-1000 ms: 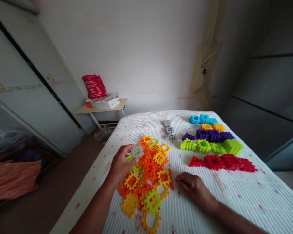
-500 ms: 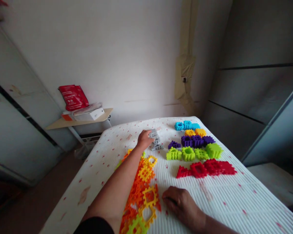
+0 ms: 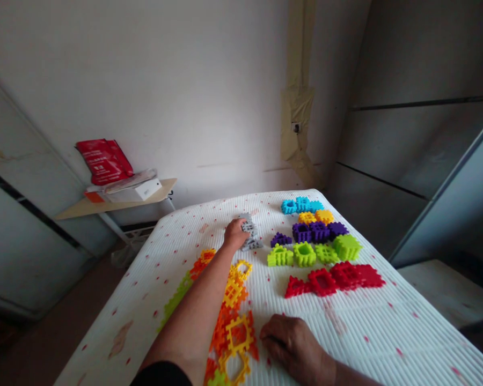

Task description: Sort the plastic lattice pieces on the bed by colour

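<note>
while your left hand (image 3: 236, 234) is reached out over the white ribbed cover (image 3: 390, 327), its fingers are at the left side of the gray pieces (image 3: 250, 228), touching or nearly so; fingertips partly hidden, so can't tell if they're pinched on one or just resting there. gray pieces sit in a short row beyond the mixed heap, left of the purple pieces (image 3: 301, 232) and apart from them. your right hand (image 3: 287, 340) rests on the cover near the heap's right edge, fingers curled in, nothing seen in them. what could go wrong: the gray row looks loosely packed, so a sideways push from your left fingers might slide or topple it, maybe toward the small purple triangle piece (image 3: 280, 239). your left forearm (image 3: 199, 311) crosses above the orange pieces (image 3: 224, 324) and hides part of the heap; if it drops low, arm or dark sleeve (image 3: 161, 374) could drag pieces along, since their toothed edges look easy to snag. a leftward slip of your right hand could nudge the yellow frame (image 3: 239, 333). lime stacks (image 3: 305, 254) and red stacks (image 3: 322, 281) stand well clear of your left fingers, lower risk.
</note>
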A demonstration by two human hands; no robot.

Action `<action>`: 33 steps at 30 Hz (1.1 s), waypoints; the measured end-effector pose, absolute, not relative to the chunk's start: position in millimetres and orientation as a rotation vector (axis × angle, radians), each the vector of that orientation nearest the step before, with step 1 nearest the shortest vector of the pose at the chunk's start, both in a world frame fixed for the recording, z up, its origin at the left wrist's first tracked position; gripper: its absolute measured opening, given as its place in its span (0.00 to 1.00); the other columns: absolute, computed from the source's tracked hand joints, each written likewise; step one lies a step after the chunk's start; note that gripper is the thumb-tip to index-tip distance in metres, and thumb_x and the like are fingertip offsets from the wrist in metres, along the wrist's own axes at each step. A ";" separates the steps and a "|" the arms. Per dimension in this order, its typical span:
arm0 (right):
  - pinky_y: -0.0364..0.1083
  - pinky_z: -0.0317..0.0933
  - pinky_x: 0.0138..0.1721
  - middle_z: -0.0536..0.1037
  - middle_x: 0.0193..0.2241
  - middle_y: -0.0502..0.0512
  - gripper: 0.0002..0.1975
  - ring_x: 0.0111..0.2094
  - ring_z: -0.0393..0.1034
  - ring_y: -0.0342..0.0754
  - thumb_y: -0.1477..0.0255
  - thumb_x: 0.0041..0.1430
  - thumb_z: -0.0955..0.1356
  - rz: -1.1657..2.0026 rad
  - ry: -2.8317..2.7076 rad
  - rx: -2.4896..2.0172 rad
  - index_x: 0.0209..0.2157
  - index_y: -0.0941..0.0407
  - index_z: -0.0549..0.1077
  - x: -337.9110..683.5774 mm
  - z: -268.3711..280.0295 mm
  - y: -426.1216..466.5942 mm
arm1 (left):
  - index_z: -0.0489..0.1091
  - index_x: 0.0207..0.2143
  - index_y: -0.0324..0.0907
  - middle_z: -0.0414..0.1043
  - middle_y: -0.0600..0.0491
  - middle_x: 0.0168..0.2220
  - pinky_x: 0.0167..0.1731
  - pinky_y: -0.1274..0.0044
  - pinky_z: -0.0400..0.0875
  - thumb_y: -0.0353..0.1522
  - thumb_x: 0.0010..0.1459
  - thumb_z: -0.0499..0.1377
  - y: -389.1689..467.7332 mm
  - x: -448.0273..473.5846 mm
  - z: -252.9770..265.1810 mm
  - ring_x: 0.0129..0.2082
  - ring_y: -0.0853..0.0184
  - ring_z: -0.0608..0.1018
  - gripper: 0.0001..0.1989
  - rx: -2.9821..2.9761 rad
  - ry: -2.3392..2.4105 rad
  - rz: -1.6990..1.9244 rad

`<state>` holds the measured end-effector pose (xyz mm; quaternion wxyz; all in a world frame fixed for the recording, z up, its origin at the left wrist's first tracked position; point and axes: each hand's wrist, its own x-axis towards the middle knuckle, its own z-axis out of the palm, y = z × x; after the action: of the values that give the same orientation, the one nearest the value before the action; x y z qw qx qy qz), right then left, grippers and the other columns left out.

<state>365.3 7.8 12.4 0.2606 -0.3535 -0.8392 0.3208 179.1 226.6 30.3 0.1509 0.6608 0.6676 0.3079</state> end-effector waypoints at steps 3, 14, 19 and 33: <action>0.39 0.59 0.33 0.75 0.28 0.52 0.10 0.29 0.68 0.42 0.77 0.56 0.60 0.876 -2.263 -0.982 0.31 0.57 0.72 365.2 18.1 6.6 | 0.69 0.46 0.44 0.73 0.51 0.43 0.43 0.76 0.67 0.24 0.39 0.64 225.9 179.2 28.9 0.43 0.65 0.74 0.27 1.883 1.910 0.882; 0.39 0.58 0.33 0.74 0.28 0.51 0.10 0.30 0.68 0.42 0.77 0.56 0.60 0.866 -2.282 -0.987 0.31 0.56 0.72 365.4 11.5 6.9 | 0.65 0.47 0.39 0.68 0.48 0.46 0.41 0.66 0.70 0.35 0.57 0.56 227.5 175.0 26.7 0.42 0.64 0.73 0.16 1.878 1.871 0.801; 0.39 0.59 0.33 0.75 0.28 0.51 0.10 0.30 0.68 0.42 0.77 0.56 0.60 0.876 -2.269 -0.988 0.32 0.56 0.72 365.8 11.7 6.4 | 0.64 0.48 0.39 0.67 0.48 0.47 0.40 0.66 0.70 0.36 0.58 0.55 228.6 174.6 25.7 0.42 0.64 0.73 0.17 1.873 1.876 0.769; 0.39 0.59 0.34 0.75 0.30 0.51 0.10 0.31 0.69 0.42 0.77 0.57 0.60 0.897 -2.279 -0.980 0.33 0.56 0.72 367.8 10.5 6.8 | 0.68 0.47 0.40 0.72 0.49 0.43 0.42 0.75 0.68 0.26 0.42 0.62 206.2 156.4 50.2 0.41 0.64 0.74 0.26 1.936 1.926 0.889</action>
<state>367.8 6.8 10.5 0.2492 -0.3596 -0.8367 0.3294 156.4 206.2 50.2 0.1346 0.6679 0.6645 0.3069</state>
